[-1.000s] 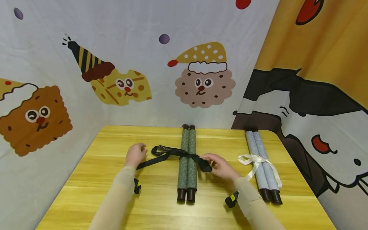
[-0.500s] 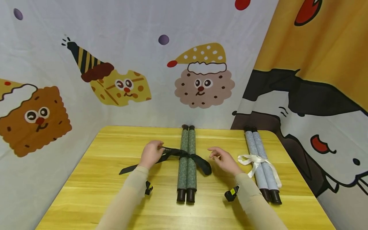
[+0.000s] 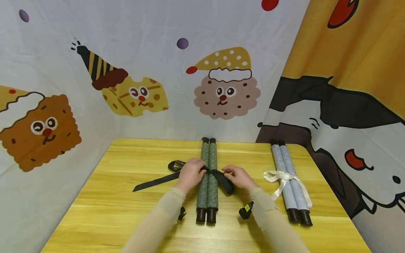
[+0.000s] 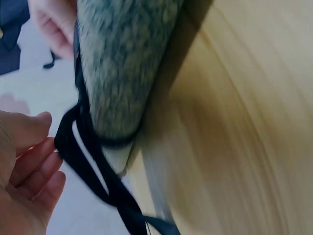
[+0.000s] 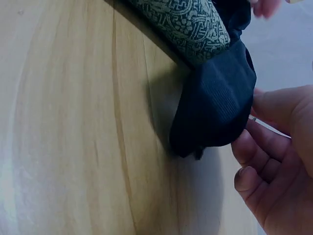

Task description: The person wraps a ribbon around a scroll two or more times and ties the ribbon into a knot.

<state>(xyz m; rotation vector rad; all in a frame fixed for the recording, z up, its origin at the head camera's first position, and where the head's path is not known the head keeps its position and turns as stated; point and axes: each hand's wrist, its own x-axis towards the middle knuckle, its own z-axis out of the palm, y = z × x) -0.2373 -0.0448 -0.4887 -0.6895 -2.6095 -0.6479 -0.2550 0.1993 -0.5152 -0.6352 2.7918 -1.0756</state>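
Two green patterned scrolls [image 3: 212,198] with dark end knobs lie side by side on the table. A black ribbon [image 3: 225,183] is tied around their middle, with a loop on each side and a tail to the left. My left hand [image 3: 190,174] is over the left scroll by the knot; in the left wrist view its fingertips touch the ribbon [image 4: 78,152], thumb and forefinger apart. To the right, my right hand [image 3: 238,177] pinches the edge of the right loop. In the right wrist view the ribbon [image 5: 215,98] partly hides those fingertips.
Two pale blue scrolls [image 3: 286,186] tied with a white ribbon [image 3: 283,175] lie to the right on the wooden table [image 3: 104,203]. A printed cloth [image 3: 152,42] hangs behind the table's back edge.
My left hand has moved right, from the ribbon's left side to the knot. My right hand came off the right loop, then returned to it. The ribbon's left tail now lies along the table.
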